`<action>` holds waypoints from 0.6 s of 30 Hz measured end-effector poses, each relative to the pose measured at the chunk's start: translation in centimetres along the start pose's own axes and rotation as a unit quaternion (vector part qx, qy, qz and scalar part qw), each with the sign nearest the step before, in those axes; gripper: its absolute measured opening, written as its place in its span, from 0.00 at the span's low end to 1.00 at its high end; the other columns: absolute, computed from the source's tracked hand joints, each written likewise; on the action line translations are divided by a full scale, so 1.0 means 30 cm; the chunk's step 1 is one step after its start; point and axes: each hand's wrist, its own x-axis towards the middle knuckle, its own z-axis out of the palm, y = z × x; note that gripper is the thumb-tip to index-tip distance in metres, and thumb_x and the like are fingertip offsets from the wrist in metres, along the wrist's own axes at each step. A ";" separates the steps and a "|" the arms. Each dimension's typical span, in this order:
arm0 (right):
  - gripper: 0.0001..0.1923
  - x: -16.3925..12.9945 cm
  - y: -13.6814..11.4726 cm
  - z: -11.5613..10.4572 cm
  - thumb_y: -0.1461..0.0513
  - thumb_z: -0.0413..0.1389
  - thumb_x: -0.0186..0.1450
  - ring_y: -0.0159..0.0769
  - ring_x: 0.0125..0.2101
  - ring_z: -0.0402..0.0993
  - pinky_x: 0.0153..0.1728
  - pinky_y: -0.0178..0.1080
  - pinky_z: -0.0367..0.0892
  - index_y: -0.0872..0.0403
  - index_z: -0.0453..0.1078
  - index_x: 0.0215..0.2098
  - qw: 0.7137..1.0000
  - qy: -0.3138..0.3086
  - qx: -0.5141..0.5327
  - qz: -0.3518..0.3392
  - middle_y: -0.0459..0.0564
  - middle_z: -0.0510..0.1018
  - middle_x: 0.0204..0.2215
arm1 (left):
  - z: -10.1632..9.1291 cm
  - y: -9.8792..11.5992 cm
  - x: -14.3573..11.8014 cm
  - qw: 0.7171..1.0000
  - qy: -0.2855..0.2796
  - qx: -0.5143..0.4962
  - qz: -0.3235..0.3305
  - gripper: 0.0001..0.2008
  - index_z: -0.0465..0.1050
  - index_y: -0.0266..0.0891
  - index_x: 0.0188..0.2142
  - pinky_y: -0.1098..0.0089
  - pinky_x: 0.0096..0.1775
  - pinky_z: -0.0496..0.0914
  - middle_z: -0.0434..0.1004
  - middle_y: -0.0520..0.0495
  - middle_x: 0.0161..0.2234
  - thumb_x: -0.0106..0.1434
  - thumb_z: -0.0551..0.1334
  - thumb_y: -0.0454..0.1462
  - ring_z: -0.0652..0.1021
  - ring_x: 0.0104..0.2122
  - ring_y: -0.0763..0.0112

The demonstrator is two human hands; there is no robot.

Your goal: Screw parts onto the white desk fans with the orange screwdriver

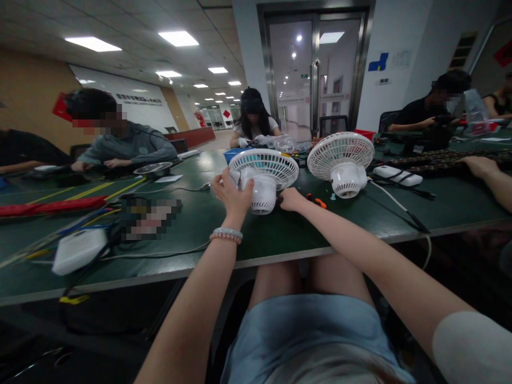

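A small white fan [264,176] with a round grille lies on the dark green table [280,234] in front of me. My left hand [231,194] grips the left side of its motor housing, a beaded bracelet on the wrist. My right hand [290,200] rests on the table at the fan's right side, touching its base; its fingers are partly hidden behind the fan. A second white fan [341,162] stands just to the right, untouched.
An orange-handled tool [317,201] lies by my right hand. A white power adapter [78,250] with cables sits at the left, another white box [396,174] at the right. Several other people work around the table; another person's arm [492,178] reaches in from the right.
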 end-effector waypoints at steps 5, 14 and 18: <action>0.16 0.006 0.013 -0.018 0.65 0.55 0.54 0.40 0.42 0.72 0.41 0.33 0.66 0.56 0.74 0.42 0.999 -0.035 -0.028 -0.010 0.54 0.77 0.40 | -0.008 0.003 0.004 0.999 -0.001 -0.028 -0.029 0.38 0.55 0.38 0.56 0.57 0.57 0.58 0.48 0.38 0.55 0.47 0.65 0.46 0.58 0.56 0.53; 0.23 -0.014 0.072 -0.083 0.48 0.52 0.59 0.38 0.42 0.71 0.41 0.33 0.63 0.53 0.72 0.45 0.986 -0.101 -0.038 -0.131 0.50 0.76 0.42 | -0.023 0.017 0.002 0.999 -0.005 -0.028 -0.030 0.41 0.54 0.35 0.57 0.57 0.61 0.51 0.44 0.38 0.57 0.46 0.65 0.47 0.51 0.60 0.51; 0.27 -0.017 0.089 -0.086 0.51 0.60 0.53 0.38 0.43 0.71 0.41 0.33 0.63 0.51 0.70 0.49 0.979 -0.109 -0.025 -0.168 0.49 0.74 0.46 | -0.016 0.003 0.005 0.998 -0.018 -0.018 -0.066 0.43 0.52 0.35 0.59 0.59 0.61 0.51 0.44 0.37 0.57 0.47 0.64 0.49 0.52 0.60 0.51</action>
